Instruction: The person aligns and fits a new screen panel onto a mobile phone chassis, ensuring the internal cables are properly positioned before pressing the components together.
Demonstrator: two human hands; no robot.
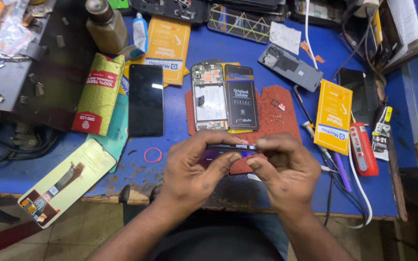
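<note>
Both my hands hold a thin dark phone screen panel (232, 147) edge-on above the near edge of the blue table (180, 125). My left hand (194, 166) grips its left end with thumb and fingers. My right hand (286, 169) pinches its right end. Just beyond lie an opened phone body (209, 96) showing its circuit board and battery, and a black packaged screen (241, 96), both on a red mat (276, 111).
A black phone (145, 99) lies left of the mat, beside a green and red packet (98, 92). A grey back cover (290, 66), orange packets (333, 116), a red tool (364, 147), cables, a brown bottle (106, 25) and a pink rubber band (153, 155) surround the spot.
</note>
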